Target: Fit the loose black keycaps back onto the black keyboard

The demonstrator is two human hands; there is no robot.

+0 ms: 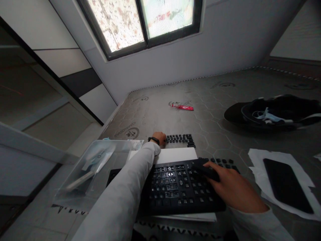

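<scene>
A black keyboard [173, 207] with most of its keycaps off lies in front of me, its switches bare. My right hand [229, 189] is closed around a black, elongated handheld tool [207, 170] over the keyboard's upper right part; its exact kind I cannot make out. Beyond the keyboard, my left hand [162, 139], with a dark band on the wrist, reaches to the left end of several rows of loose black keycaps [179, 138]. Its fingers are mostly hidden. More loose keycaps [222, 162] lie behind the keyboard's right side.
White paper or board [178, 154] lies under the keyboard. On the left stands a clear plastic bin [112, 150] with packets inside. A phone [287, 184] rests on white paper at the right, below a dark cap [235, 112] holding a mask. A red packet [184, 107] lies farther back.
</scene>
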